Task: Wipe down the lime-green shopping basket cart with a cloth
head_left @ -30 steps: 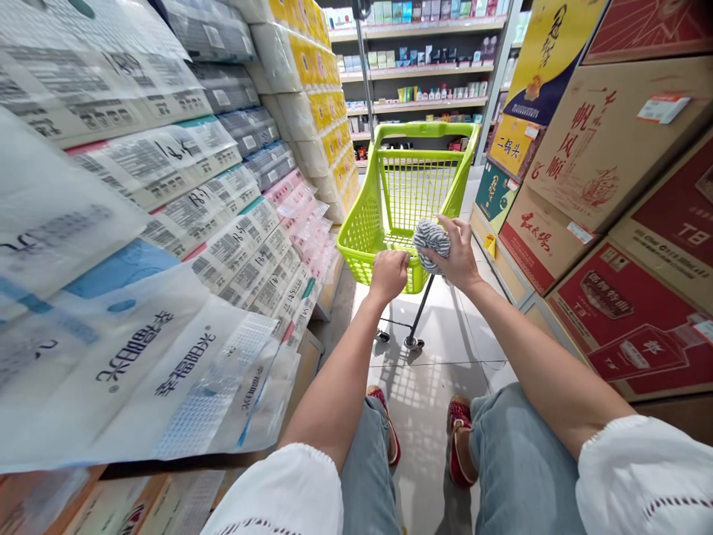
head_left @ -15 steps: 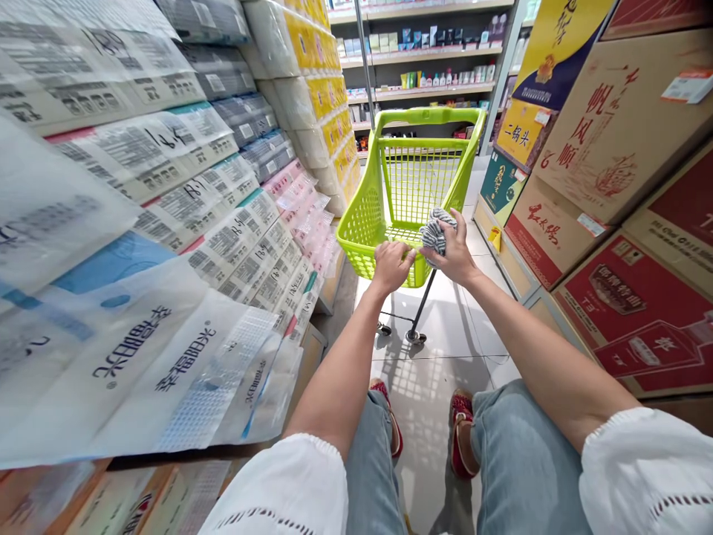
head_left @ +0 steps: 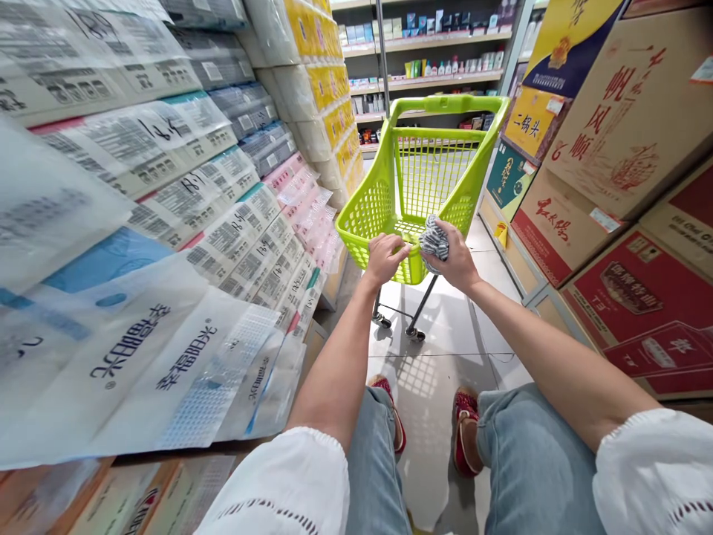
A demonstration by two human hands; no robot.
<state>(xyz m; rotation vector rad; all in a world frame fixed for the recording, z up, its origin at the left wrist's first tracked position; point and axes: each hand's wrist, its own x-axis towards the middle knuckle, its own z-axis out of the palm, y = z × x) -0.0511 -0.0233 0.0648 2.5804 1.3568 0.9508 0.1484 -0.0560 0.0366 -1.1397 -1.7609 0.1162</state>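
Observation:
A lime-green plastic shopping cart (head_left: 372, 212) stands right in front of me, its basket made of perforated walls. My left hand (head_left: 385, 258) is closed over the basket's near rim, fingers curled on top. Just to its right, my right hand (head_left: 457, 258) is wrapped round a crumpled grey-and-white striped cloth (head_left: 433, 241). The cloth lies against the near right corner of the basket rim, and its lower side is hidden by my fingers. No goods can be made out in the visible part of the basket.
Plastic-wrapped packs (head_left: 217, 215) are piled on the left, with yellow-and-white packages (head_left: 320, 96) behind. Cardboard boxes (head_left: 607, 119) stack up on the right. Shelves of small bottles (head_left: 445, 70) stand beyond the cart. The tiled floor (head_left: 423, 416) runs between the stacks.
The cart's far end now appears slightly further right. My right hand has turned, its fingers closing more over the cloth. My left hand remains on the rim.

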